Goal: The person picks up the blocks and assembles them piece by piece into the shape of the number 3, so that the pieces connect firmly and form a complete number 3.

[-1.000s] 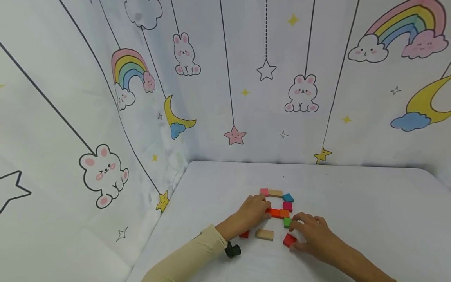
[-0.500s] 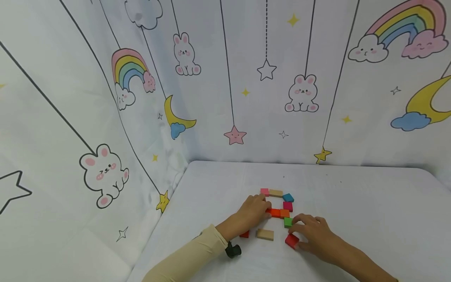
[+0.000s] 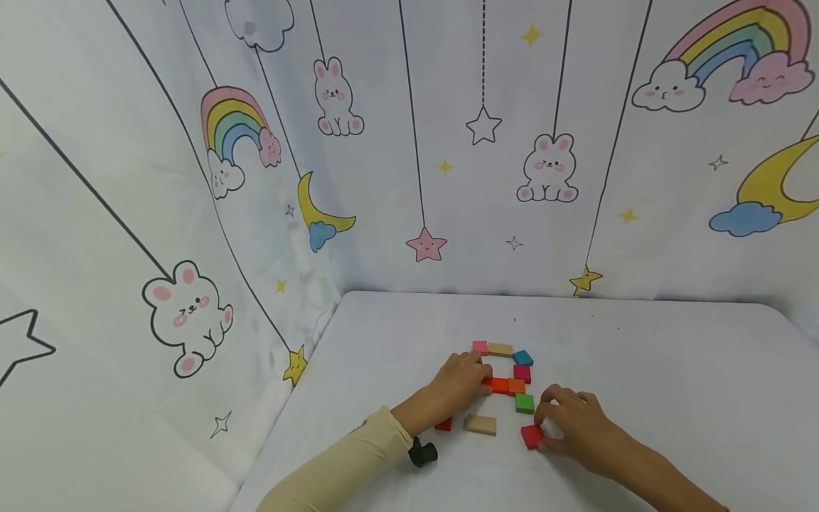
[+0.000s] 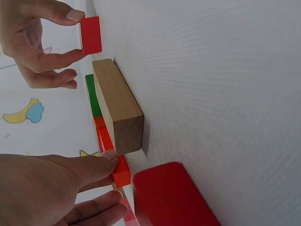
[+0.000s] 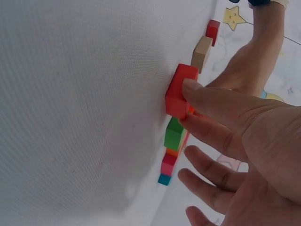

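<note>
Since the earlier frames the red block (image 3: 532, 436) sits a little further toward three o'clock; the right hand (image 3: 576, 425) is displaced the same way, so the green block (image 3: 525, 403) now shows whole. Pinched in the right hand's grip, between thumb and forefinger, the red block is at the nearer right of the layout, at six o'clock from the green block and apart from it; its other fingers are off the block.

At the red block's nine o'clock lies a wooden block (image 3: 481, 424), and past it a dark red block (image 3: 443, 424), partly hidden by the left arm. Toward eleven o'clock, the left hand's (image 3: 457, 384) grip pinches an orange-red block (image 4: 121, 172). Near twelve o'clock from the green block come an orange block (image 3: 516, 386), a crimson block (image 3: 522, 373) and a blue block (image 3: 522, 357). From the blue one toward ten o'clock run a long tan block (image 3: 500, 349) and a pink block (image 3: 480, 347).

All around stretches the white bench (image 3: 652, 377), with a cartoon-printed curtain (image 3: 377, 178) beyond at twelve o'clock.
</note>
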